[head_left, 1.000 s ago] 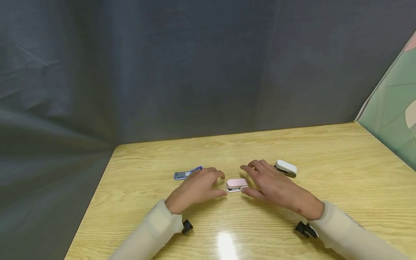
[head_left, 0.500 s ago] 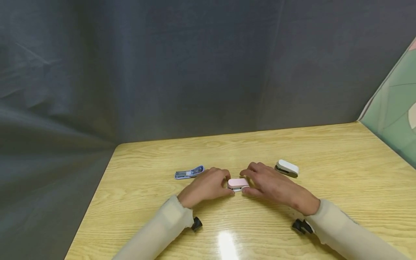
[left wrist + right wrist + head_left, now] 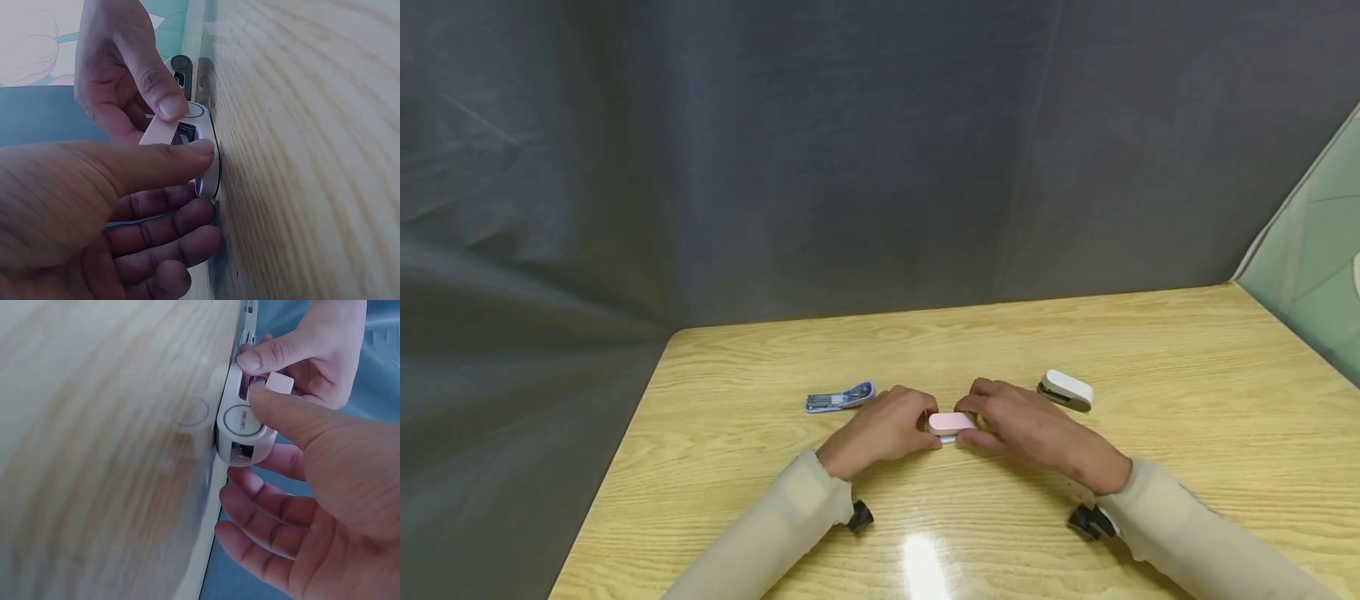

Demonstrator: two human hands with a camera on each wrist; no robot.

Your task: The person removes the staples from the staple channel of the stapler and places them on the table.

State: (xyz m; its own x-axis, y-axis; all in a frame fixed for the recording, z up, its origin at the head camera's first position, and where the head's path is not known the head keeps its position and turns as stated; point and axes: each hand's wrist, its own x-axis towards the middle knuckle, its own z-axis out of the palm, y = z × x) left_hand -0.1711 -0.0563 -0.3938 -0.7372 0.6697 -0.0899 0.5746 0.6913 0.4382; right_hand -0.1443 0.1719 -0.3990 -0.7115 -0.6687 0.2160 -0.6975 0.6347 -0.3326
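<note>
A small pink and white stapler point(image 3: 951, 423) stands on the wooden table between the two hands. My left hand point(image 3: 889, 423) pinches its left end. In the left wrist view, the left thumb point(image 3: 181, 161) lies along the white base point(image 3: 211, 169), fingers on the far side. My right hand point(image 3: 1026, 427) pinches the right end, near the round hinge disc point(image 3: 242, 420) in the right wrist view. There the right thumb presses the stapler's near side, and its lower fingers are spread loosely. The far fingertips are partly hidden.
A blue stapler point(image 3: 840, 397) lies behind the left hand, its metal parts exposed. Behind the right hand sits a white and dark grey stapler point(image 3: 1066, 390). A dark curtain point(image 3: 865, 167) closes off the table's point(image 3: 737, 358) back and left; a green patterned panel point(image 3: 1307, 250) borders the right.
My left hand has moved right, from beside the pink stapler to pinching its left end. The right hand has closed on the other end. The stapler's top looks lower over its base.
</note>
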